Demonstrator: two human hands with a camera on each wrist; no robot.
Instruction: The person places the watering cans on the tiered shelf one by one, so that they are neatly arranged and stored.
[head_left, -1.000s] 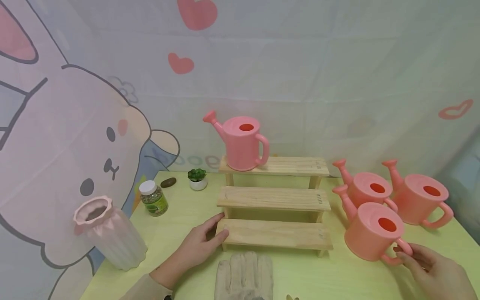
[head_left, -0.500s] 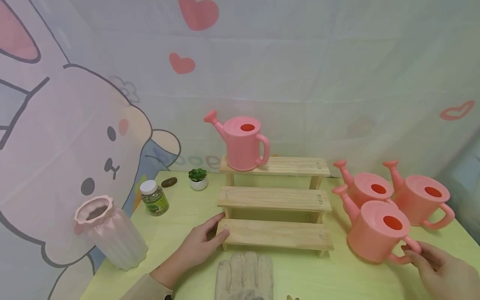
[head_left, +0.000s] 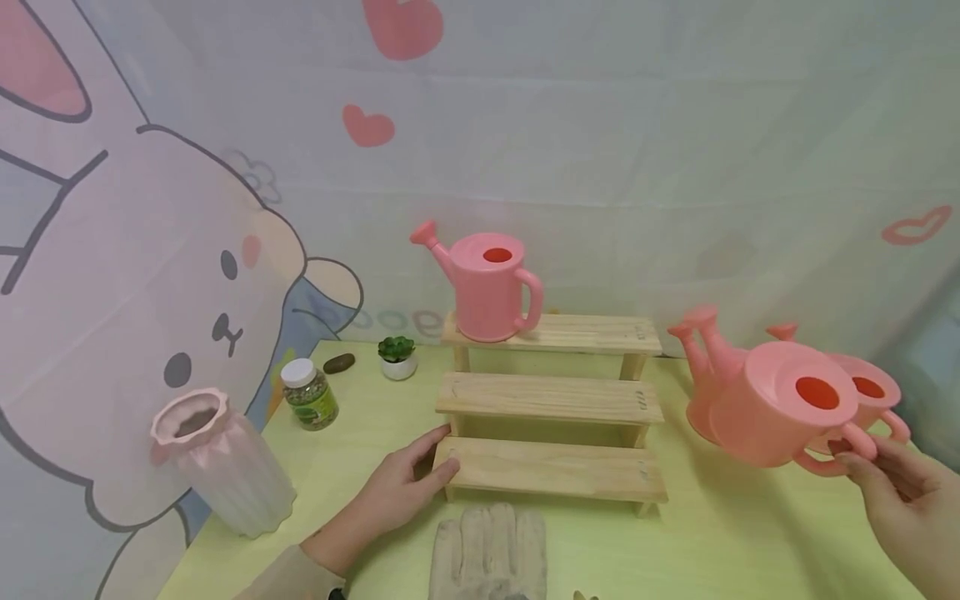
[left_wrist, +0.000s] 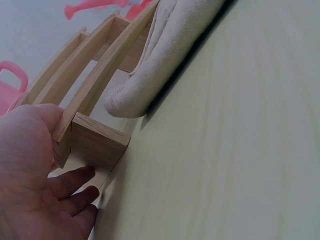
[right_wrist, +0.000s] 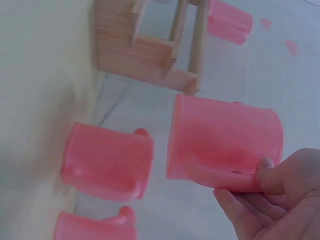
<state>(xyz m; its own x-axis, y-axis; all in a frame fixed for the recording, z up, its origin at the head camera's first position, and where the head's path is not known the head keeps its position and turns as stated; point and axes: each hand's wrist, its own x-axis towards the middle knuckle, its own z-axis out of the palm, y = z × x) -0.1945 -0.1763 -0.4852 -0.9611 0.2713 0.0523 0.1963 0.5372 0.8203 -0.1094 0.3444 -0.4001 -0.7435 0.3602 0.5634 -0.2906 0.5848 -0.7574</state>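
Note:
My right hand [head_left: 903, 492] pinches the handle of a pink watering can [head_left: 787, 408], thumb on one side and fingers on the other. The can is raised above the table, overlapping two more pink watering cans [right_wrist: 107, 162] that stand behind it in the head view. At the lower left end of the three-tier wooden stand [head_left: 551, 467], my left hand [head_left: 397, 492] grips the bottom board, its thumb on top. Its other fingers [left_wrist: 75, 182] reach along the stand's side. A fourth-tier-free top board carries another pink watering can [head_left: 489, 287] at its left.
A beige work glove [head_left: 489, 550] lies in front of the stand. To the left are a ribbed pink vase [head_left: 232, 475], a white-lidded jar [head_left: 309, 398], a dark stone [head_left: 339, 363] and a small potted succulent [head_left: 397, 358]. A printed cloth [head_left: 600, 150] hangs behind.
My right hand has lifted the front watering can off the table and moved it up and to the right. My left hand stays at the stand.

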